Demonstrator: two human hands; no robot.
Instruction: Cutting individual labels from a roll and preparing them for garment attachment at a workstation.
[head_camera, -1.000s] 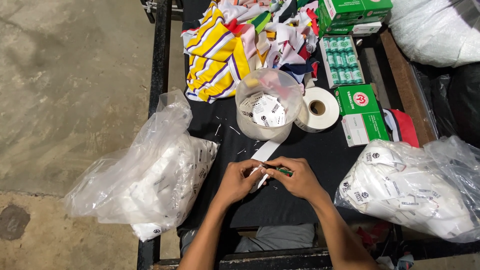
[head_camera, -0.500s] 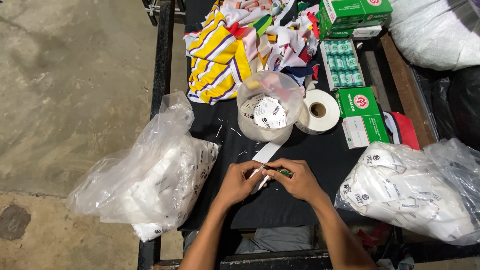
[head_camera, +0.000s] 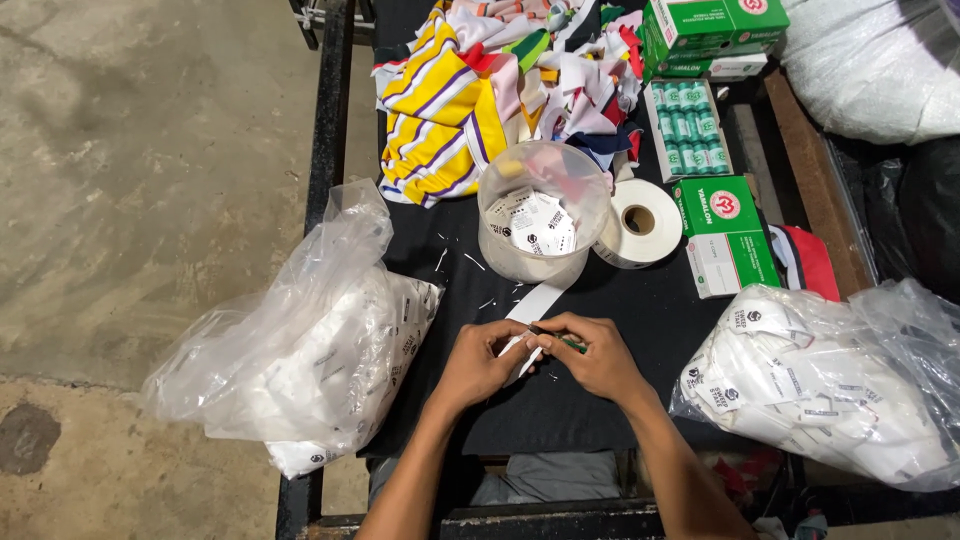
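label strip pinched between both hands, small tool at work near the front edge

we judge the main risk to be the white label strip (head_camera: 533, 305) slipping or being cut crooked: it is thin, it runs loose from our fingers up to the clear tub (head_camera: 543, 212), and the grip on it is only a fingertip pinch. a tug on the strip could also tip the tub, which stands just behind the hands, and spill the cut labels inside it over the black bench top (head_camera: 640, 320). the fingertips sit very close to the tool, so a nick is possible too.

our left hand (head_camera: 476, 362) is curled, thumb and forefinger closed on the lower end of the strip. our right hand (head_camera: 598, 355) is closed round a small green-handled tool (head_camera: 568, 343); we cannot tell what kind it is. the two hands touch at the fingertips, wrists apart, forearms coming in from the front edge of the bench.

the paper tape roll (head_camera: 640, 223) leans against the tub's right side. a plastic bag of labels (head_camera: 300, 350) hangs over the left edge, and another bag of labels (head_camera: 820, 385) lies at the right.
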